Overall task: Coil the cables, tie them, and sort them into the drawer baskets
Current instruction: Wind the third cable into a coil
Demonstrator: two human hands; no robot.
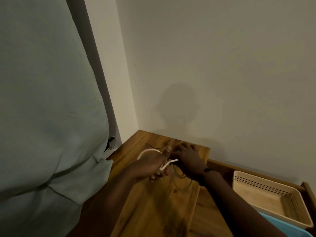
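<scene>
Much of the scene is dim and hard to make out. The left third of the view is filled by a pale green fabric (42, 100), cut off by the frame on its left, top and bottom. A thin dark cable (181, 178) can only faintly be traced against the wooden top (153, 211): its loops lie partly under the right hand (189, 159) and just near of it, and a thin dark strand runs on the far side of the left hand (150, 165). Whether these belong to one cable cannot be told. No brand, label or writing can be read anywhere.

A white cable (148, 151) is held by the left hand, whose fingers are curled round it; one loop arcs out on the far side of the hand, and a short end (168, 164) sticks out to the right, between the two hands. The right hand is laid over the dark cable, close beside the left hand; whether anything is gripped in it cannot be told. A dark band (209, 170) is worn on the right wrist.

At the right, in an open drawer (307, 189), a cream perforated basket (266, 197) is seen, and near of it the edge of a blue basket (290, 228), mostly cut off by the frame.
</scene>
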